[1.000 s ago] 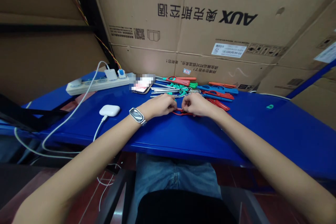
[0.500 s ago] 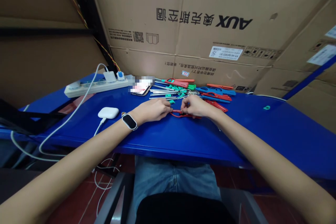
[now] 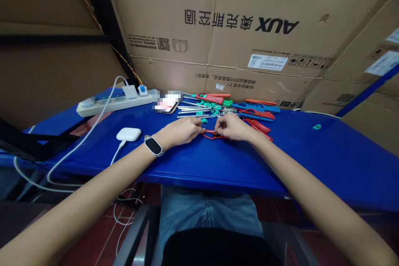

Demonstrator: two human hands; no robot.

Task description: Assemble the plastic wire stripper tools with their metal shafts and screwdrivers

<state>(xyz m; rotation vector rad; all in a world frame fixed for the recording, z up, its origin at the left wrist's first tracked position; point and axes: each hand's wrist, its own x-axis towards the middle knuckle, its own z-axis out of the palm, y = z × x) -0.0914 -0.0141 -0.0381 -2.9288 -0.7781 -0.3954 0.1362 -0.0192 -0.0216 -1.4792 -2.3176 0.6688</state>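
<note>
The left hand has its fingertips pinched on the left end of a red plastic piece, low over the blue table. The right hand pinches the same piece farther right (its fingers cover part of it). Beyond the red plastic piece lie silver rods; right of it, more red parts; well to its left, a white case; behind everything, printed cardboard.
</note>
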